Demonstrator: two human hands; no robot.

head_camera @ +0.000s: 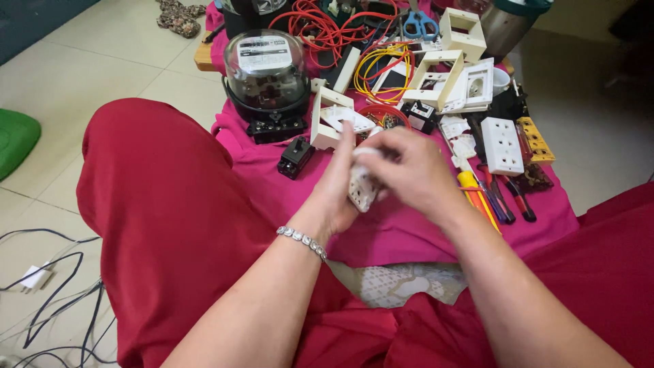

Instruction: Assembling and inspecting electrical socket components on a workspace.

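A magenta cloth (409, 232) covers the tabletop. The trousers (170, 218) are deep red. The socket plate (503, 145) is white, the scissors (420, 24) have blue handles, and the wire coils (320, 31) are red beside yellow wire (381, 65). The screwdriver (475, 194) handle is yellow. A green cushion (15, 140) lies on the pale tiled floor (82, 68).

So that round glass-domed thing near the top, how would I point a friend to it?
Start at the pink cloth spread on the floor, covered with electrical parts. At its far left corner, beyond the left hand, stands the meter. It alone has a clear glass dome on a black base; its neighbours are flat cream boxes and loose wires.
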